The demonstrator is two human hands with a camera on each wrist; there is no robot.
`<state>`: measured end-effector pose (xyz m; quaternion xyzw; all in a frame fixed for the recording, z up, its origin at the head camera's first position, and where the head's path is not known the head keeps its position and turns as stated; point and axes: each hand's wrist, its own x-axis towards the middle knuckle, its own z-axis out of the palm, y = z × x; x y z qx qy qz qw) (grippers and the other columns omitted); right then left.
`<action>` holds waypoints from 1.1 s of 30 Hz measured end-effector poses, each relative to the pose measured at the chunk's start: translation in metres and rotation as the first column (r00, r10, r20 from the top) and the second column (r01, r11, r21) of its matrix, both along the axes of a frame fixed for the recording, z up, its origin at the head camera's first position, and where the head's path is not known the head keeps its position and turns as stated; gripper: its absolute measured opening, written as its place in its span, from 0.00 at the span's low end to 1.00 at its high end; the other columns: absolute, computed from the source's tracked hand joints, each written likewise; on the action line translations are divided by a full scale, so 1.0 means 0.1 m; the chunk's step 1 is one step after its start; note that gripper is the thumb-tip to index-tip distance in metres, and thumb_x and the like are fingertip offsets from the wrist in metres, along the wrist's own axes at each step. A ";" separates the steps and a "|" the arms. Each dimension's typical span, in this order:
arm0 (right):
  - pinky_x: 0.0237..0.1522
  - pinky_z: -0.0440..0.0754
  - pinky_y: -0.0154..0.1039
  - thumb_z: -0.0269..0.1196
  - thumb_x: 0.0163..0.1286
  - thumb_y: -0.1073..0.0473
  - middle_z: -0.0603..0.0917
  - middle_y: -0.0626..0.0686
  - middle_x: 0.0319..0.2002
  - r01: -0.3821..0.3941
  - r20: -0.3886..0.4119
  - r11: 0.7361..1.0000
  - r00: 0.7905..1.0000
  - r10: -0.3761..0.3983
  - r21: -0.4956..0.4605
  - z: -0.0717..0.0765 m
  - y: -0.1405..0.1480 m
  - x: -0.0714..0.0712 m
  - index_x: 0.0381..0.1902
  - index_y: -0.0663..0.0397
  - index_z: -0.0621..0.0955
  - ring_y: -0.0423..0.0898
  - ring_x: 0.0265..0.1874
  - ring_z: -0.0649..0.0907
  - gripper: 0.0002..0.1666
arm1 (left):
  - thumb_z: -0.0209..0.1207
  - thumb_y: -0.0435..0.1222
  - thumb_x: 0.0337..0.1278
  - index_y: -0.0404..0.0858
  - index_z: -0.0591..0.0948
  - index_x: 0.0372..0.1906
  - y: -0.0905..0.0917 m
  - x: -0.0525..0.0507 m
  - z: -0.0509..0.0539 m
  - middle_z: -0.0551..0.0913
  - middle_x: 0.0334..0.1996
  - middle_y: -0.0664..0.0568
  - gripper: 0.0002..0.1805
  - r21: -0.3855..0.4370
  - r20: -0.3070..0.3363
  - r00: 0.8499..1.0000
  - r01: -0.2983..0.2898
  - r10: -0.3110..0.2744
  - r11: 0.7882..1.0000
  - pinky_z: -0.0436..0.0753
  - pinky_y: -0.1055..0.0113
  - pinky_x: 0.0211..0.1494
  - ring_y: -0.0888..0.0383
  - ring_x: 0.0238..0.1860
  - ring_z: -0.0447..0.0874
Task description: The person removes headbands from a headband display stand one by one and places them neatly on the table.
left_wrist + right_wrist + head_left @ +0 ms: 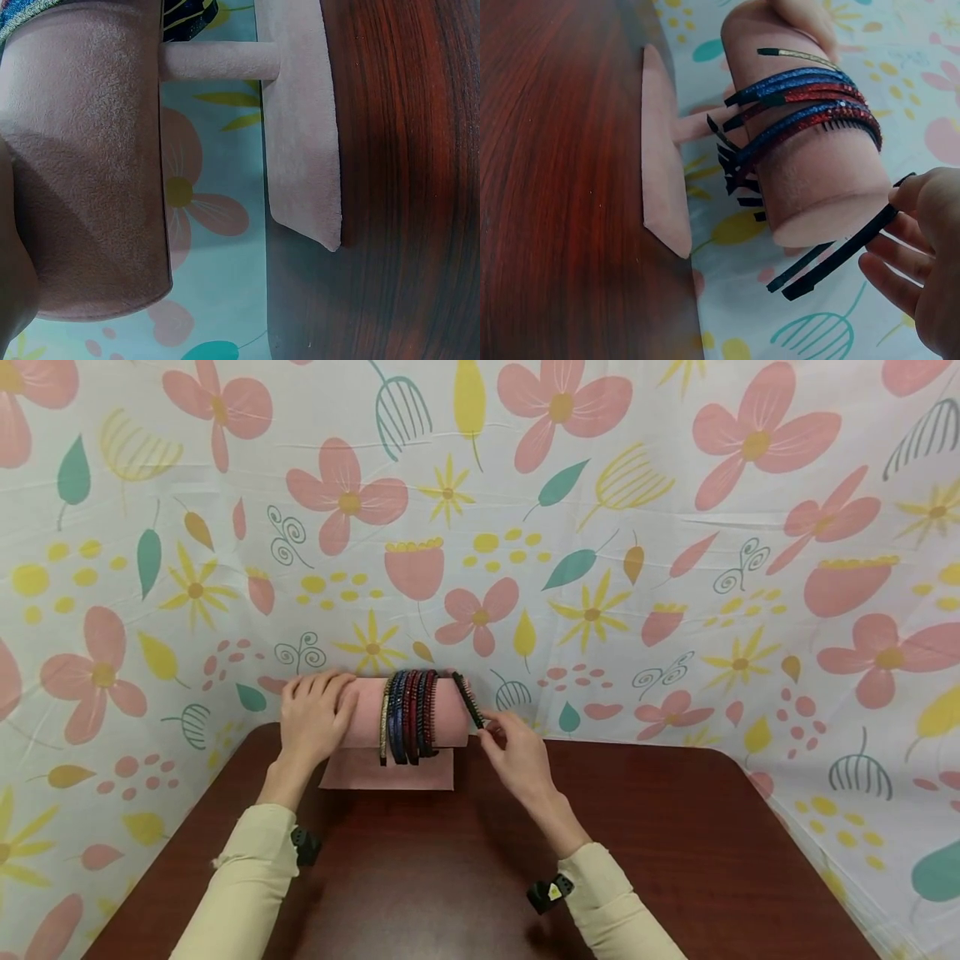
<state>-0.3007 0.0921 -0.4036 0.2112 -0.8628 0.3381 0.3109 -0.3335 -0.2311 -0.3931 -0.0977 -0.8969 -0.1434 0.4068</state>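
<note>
Beside the pink roll [451,718]: right hand [519,758] pinched dark headband [468,700].
Left hand [311,714] gripped roll; headband probably wanted squaring up.

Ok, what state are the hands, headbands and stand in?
Pink plush roll-shaped stand: upright.
Slim glittery gold, blue and red headbands: hung over the roll.
Slim dark headband: held at the roll's right end.
Left hand: holding the roll's left end.
Right hand: pinching that headband.
</note>
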 end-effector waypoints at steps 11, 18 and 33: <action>0.33 0.84 0.41 0.69 0.63 0.62 0.86 0.50 0.30 -0.033 0.002 0.999 0.999 0.034 -0.038 -0.01 0.08 0.01 0.49 0.56 0.84 0.42 0.27 0.85 0.15 | 0.51 0.50 0.71 0.44 0.83 0.54 0.00 0.00 0.00 0.81 0.57 0.46 0.20 0.001 0.008 1.000 -0.002 0.002 1.000 0.61 0.45 0.69 0.45 0.59 0.76; 0.28 0.81 0.36 0.70 0.64 0.60 0.86 0.49 0.30 -0.009 0.038 1.000 0.999 0.010 -0.022 -0.12 0.12 0.03 0.49 0.56 0.84 0.40 0.24 0.83 0.16 | 0.52 0.50 0.70 0.44 0.83 0.54 0.01 0.01 0.00 0.82 0.56 0.45 0.20 -0.001 -0.009 1.000 -0.005 0.005 1.000 0.62 0.45 0.69 0.44 0.58 0.76; 0.32 0.82 0.36 0.70 0.64 0.56 0.86 0.46 0.31 0.027 0.182 1.000 0.983 -0.030 0.015 -0.48 0.09 0.00 0.50 0.54 0.84 0.40 0.29 0.84 0.17 | 0.51 0.50 0.70 0.44 0.83 0.53 0.00 0.00 -0.01 0.82 0.55 0.46 0.20 -0.003 -0.022 1.000 -0.001 0.001 1.000 0.62 0.45 0.69 0.44 0.58 0.76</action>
